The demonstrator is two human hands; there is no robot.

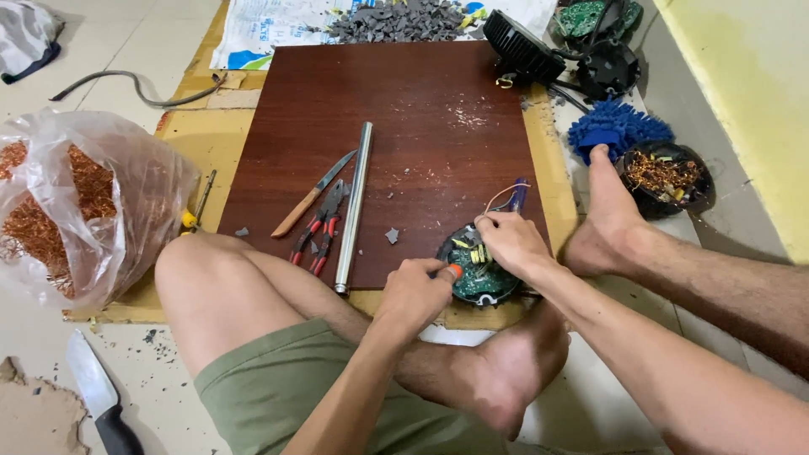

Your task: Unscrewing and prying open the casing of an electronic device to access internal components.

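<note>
A round green circuit board point(477, 278) in a black housing lies at the front edge of a dark brown wooden board point(396, 126). My left hand point(415, 293) is closed on a tool with an orange handle point(454, 270), its tip at the circuit board. My right hand point(511, 240) presses down on the circuit board's top and grips it. Thin wires point(504, 193) rise from the board behind my right hand.
On the wooden board lie a metal rod point(355, 206), a wooden-handled knife point(313, 195) and red-handled pliers point(318, 229). A plastic bag of copper wire point(72, 206) sits left. Black housings point(527, 46), a blue finned part point(618, 128) and a knife point(101, 403) lie around.
</note>
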